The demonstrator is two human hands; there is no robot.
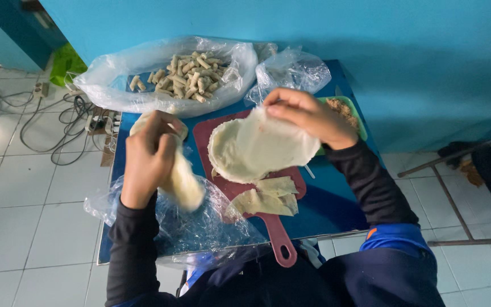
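Observation:
My left hand [149, 156] grips a folded bundle of pale thin wrapper sheets [184, 185] above a crumpled clear plastic bag [200, 230]. My right hand [308, 113] pinches the top edge of one round wrapper sheet [257, 148] and lifts it off the stack on a dark red cutting board [277, 236]. Folded wrapper pieces [268, 199] lie on the board below the stack. A green tray of brownish filling [350, 111] sits partly hidden behind my right wrist.
A large clear plastic sheet holds several finished rolls [186, 77] at the back of the small blue table [331, 204]. Another empty plastic bag [294, 71] lies beside it. Cables and a power strip [89, 122] run over the tiled floor at left; a metal frame [456, 199] stands at right.

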